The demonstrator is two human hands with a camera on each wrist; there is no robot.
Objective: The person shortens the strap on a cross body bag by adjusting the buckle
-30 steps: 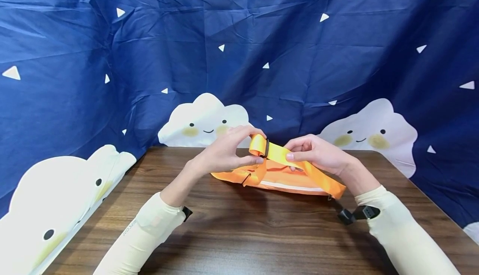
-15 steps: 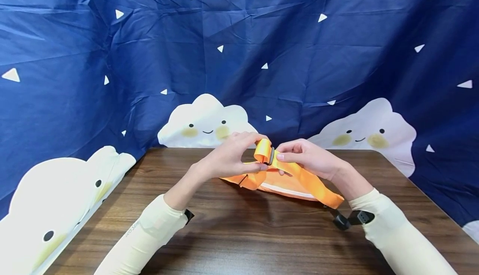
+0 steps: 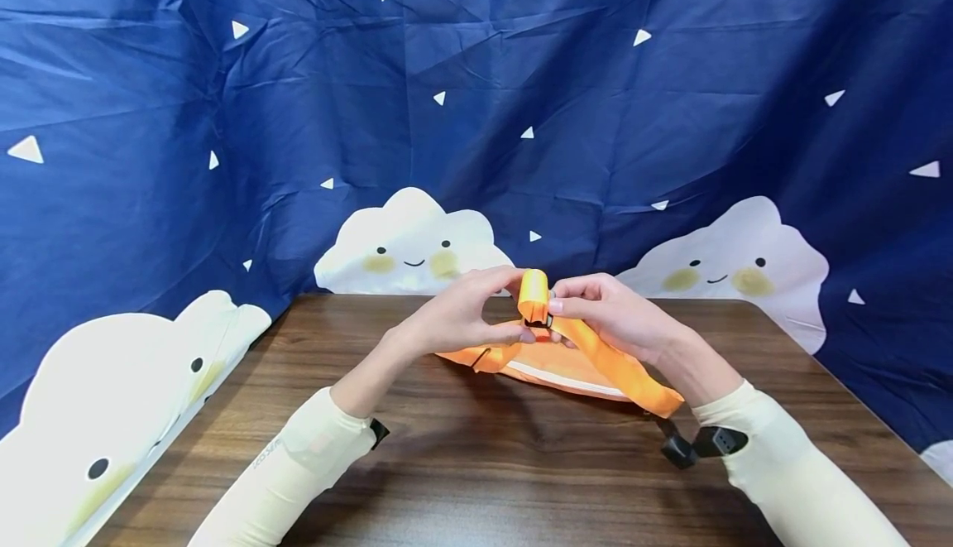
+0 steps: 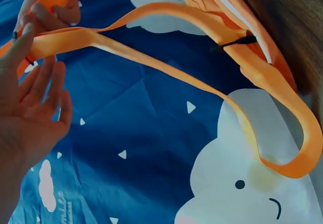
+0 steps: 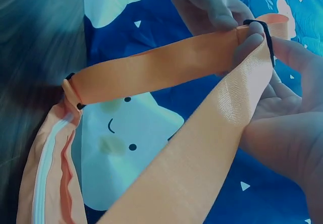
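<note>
An orange waist bag [image 3: 558, 365] with a white zipper lies at the back of the table. Its orange strap [image 3: 621, 369] is raised off the table and runs through a black slider buckle [image 5: 270, 42]. My left hand [image 3: 457, 313] holds the small strap loop [image 3: 533, 295] standing up at the buckle, between thumb and index finger. From the other side my right hand [image 3: 614, 313] pinches the buckle and strap, thumb in front. The left wrist view shows the left hand's [image 4: 38, 103] other fingers spread below the strap. Its exact contact there is partly hidden.
The dark wooden table [image 3: 476, 464] reaches toward me. Behind it hangs a blue curtain [image 3: 476, 117] with white clouds and triangles. A second black slider [image 5: 75, 90] sits on the strap near the bag. A black wrist device [image 3: 718, 441] is on the right forearm.
My right hand has moved left along the strap to the buckle. The loop now stands more upright and turned toward me, and the left hand has shifted slightly right and down.
</note>
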